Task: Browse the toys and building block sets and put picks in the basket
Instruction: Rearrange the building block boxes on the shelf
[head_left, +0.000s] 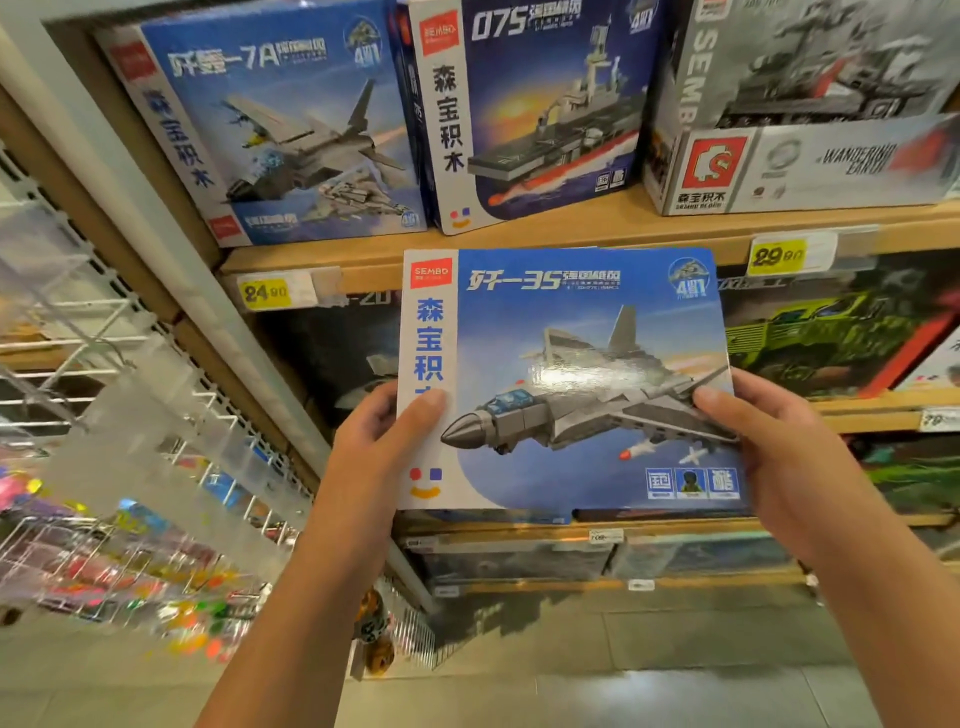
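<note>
- Head view: jet set (571, 379) held upright in front of the shelves (519, 234).
- Left hand (374, 441) grips its left edge, thumb on the face; right hand (769, 441) grips its right edge.
- Progress, judged: one pick under inspection; no basket in view, placing outstanding.

The blue-and-white cardboard jet-fighter box (566, 379) held up in front of the shelves carried a red "SEMBO" tag, "35" in its title and a "4in1" badge. Above, a blue cardboard warship box (530, 104) read "075", a blue cardboard plane box (270, 124) "7A", and a grey cardboard box (810, 104) "SEMBO" and "WANDERING". Yellow paper shelf tags read "24.90" (266, 293) and "29.90" (777, 255).
</note>
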